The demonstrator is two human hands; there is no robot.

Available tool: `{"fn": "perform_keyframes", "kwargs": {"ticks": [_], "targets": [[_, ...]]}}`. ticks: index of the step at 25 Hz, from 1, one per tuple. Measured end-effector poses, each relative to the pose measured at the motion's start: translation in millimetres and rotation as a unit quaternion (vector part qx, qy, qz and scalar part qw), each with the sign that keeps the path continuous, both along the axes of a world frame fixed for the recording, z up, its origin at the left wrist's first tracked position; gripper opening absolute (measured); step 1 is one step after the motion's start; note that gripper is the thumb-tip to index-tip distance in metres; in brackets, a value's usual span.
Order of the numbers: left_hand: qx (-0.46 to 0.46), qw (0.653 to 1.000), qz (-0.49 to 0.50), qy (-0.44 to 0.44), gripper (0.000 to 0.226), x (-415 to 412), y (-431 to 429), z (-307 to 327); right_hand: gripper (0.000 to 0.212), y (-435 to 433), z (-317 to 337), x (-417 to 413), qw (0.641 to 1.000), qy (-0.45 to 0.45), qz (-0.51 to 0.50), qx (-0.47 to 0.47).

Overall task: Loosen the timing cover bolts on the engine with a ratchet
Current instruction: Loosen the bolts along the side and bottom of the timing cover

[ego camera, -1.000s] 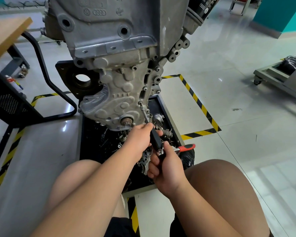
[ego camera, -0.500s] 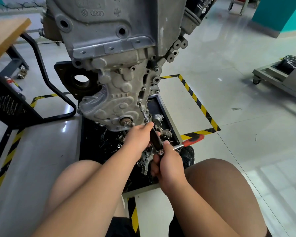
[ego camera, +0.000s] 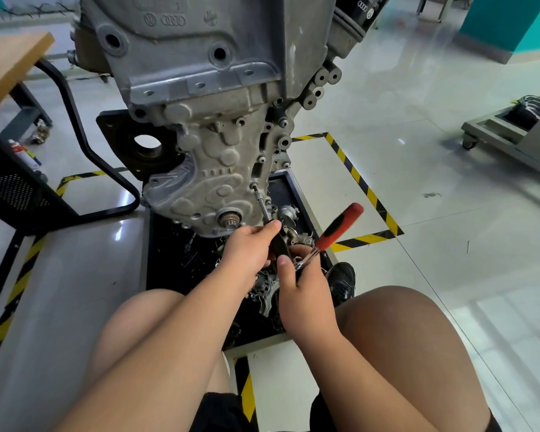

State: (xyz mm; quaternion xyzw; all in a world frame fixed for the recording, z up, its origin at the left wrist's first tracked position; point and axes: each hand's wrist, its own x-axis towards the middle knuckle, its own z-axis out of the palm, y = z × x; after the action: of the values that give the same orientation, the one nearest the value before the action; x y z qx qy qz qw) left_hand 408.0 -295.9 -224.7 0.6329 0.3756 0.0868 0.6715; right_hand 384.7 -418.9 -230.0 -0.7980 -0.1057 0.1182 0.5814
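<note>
A grey engine stands upright, its ribbed timing cover facing me. A thin extension bar runs from a bolt on the cover's right edge down to my hands. My left hand grips the bar's black lower part. My right hand holds the ratchet at its head, just below the left hand. The ratchet's red and black handle sticks up to the right and looks blurred.
A black tray with several loose metal parts lies under the engine. A black stand frame and a wooden tabletop are at left. Yellow-black floor tape and a wheeled cart lie to the right. My knees sit close below.
The red ratchet handle has swung upward and away, from pointing low to the right to pointing up to the right. Both hands stay on the tool.
</note>
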Motion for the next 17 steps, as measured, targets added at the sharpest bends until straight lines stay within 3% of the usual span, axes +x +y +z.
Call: {"fn": "perform_keyframes", "kwargs": {"ticks": [1, 3, 6, 8, 10, 13, 15, 17], "targets": [[0.0, 1.0, -0.005, 0.008, 0.024, 0, 0, 0, 0.014, 1, -1, -3, 1.0, 0.016, 0.007, 0.008], [-0.001, 0.999, -0.036, 0.03, 0.028, -2, 0, 1, 0.017, 5, 2, -5, 0.982, 0.151, -0.019, 0.111], [-0.03, 0.996, -0.075, 0.029, 0.026, -1, -7, 2, 0.034, 6, 8, 3, 0.862, 0.412, -0.058, 0.29], [-0.044, 0.996, -0.075, 0.016, 0.022, 0, -10, 2, 0.036, 6, 11, 9, 0.78, 0.515, -0.063, 0.349], [-0.032, 0.997, -0.071, 0.011, 0.023, -1, -9, 2, 0.038, 7, 10, 7, 0.759, 0.541, -0.052, 0.358], [-0.007, 0.998, -0.068, 0.009, 0.023, -4, -6, -1, 0.039, 9, 6, 2, 0.806, 0.501, -0.053, 0.31], [-0.003, 0.998, -0.068, 0.01, 0.022, -4, -6, -3, 0.035, 8, 3, 0, 0.88, 0.404, -0.076, 0.239], [0.02, 0.998, -0.066, 0.014, 0.027, -4, -6, -2, 0.025, 5, 0, -1, 0.956, 0.25, -0.09, 0.125]]}}
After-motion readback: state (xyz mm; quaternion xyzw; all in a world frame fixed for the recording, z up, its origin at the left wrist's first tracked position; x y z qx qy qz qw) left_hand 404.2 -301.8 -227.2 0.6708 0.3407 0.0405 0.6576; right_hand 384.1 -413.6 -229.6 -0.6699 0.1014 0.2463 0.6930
